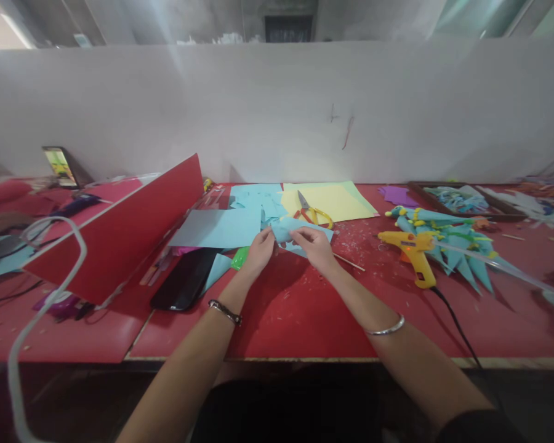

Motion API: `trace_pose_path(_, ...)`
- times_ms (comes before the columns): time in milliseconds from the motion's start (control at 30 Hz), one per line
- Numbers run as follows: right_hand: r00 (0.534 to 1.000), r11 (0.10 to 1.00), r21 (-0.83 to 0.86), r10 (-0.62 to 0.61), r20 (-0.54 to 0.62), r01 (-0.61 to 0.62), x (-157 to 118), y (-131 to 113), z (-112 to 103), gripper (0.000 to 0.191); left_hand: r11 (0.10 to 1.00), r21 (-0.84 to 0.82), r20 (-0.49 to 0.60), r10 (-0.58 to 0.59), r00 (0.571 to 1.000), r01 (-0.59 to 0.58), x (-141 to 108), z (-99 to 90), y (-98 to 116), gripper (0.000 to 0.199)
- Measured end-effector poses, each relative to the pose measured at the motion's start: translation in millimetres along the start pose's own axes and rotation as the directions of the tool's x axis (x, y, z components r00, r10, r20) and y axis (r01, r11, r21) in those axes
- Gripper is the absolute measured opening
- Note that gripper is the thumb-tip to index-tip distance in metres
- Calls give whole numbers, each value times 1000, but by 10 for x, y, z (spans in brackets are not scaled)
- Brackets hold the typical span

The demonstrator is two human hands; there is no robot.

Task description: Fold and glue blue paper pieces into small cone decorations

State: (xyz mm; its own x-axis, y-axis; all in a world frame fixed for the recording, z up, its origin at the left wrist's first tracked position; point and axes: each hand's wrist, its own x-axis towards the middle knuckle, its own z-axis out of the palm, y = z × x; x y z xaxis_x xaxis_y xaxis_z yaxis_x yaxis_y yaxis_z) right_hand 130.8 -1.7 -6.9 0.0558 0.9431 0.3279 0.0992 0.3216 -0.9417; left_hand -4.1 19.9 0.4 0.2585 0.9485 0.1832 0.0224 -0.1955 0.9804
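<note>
Blue paper [283, 230] is held up in front of the body, over the middle of the red table [281, 326]. Its left end is pinched by the left hand [261, 247], with the grip closed on it. Its right side is pinched by the right hand [314, 245], and that grip is closed on the paper too, with the finger and thumb close together. How the paper is bent between the hands cannot be clearly told.

Just beside the left hand, a flat blue sheet [216, 228] and a shiny green thing [239, 258] can be seen. A black phone [184, 280] is laid nearer, by a small blue piece [217, 273]. Behind the hands, blue scraps [258, 198] are spread next to yellow sheets [351, 203]. Scissors [322, 216] with yellow handles are set on the yellow sheets. A thin stick [349, 261] is seen near the right hand.

On the right, a yellow glue gun [410, 248] is placed by a bunch of pointy blue shapes [464, 249]. Behind them, more bits are kept in a dark tray [508, 215], near purple paper [398, 195]. On the left, a tall red board [138, 224] is stood up on the table. Past it, part of another person's hand [0, 224] is seen.
</note>
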Motion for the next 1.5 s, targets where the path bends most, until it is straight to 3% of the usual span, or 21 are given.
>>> trace_pose_path(167,1000,997,70,20,2,-20,22,79,7,21,1000,4,19,-12,1000,12,13,-12,-27,23)
trace_pose_path(333,1000,997,78,3,-26,-1,20,80,19,19,1000,-17,93,5,996,-4,-9,14,16,37)
trace_pose_path(633,999,999,3,-39,19,39,-14,65,41,15,965,256,118,24,993,-53,-28,38,28,33)
trace_pose_path(933,999,998,20,-52,17,51,-17,52,44,12,980,194,195,9,981,-47,-20,29,-19,34)
trace_pose_path(1267,997,995,78,52,49,-56,9,49,65,20,949,309,65,50,997,-68,-2,1,-31,35)
trace_pose_path(1500,997,998,60,17,72,-22,16,64,58,19,952,301,-26,61,998,-51,-15,2,-3,31)
